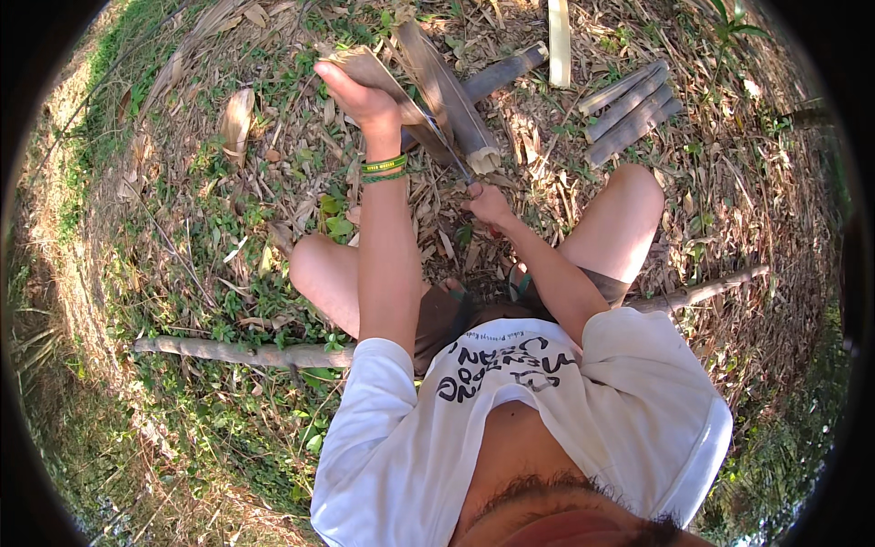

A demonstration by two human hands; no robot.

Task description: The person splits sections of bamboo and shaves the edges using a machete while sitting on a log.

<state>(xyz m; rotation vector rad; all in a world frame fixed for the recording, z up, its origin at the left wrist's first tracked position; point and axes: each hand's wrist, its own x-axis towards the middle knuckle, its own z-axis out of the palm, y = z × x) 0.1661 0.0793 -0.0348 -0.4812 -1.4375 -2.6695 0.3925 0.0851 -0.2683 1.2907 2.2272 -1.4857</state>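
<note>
Upper centre of frame: left hand (360,96) grasps the top of a split bamboo piece (437,91) slanting down-right; right hand (489,204), clenched on a knife (448,146), sits just below its lower end.

A split, brown bamboo piece (428,77) slants on dry leaf litter, a thin knife blade (447,146) set along it.

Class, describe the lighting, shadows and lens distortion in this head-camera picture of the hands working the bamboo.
Head view: harsh dappled sunlight on the left hand and bamboo piece; leaf litter patched with shadow; fisheye bends the long pole; black corners ring the image.
</note>
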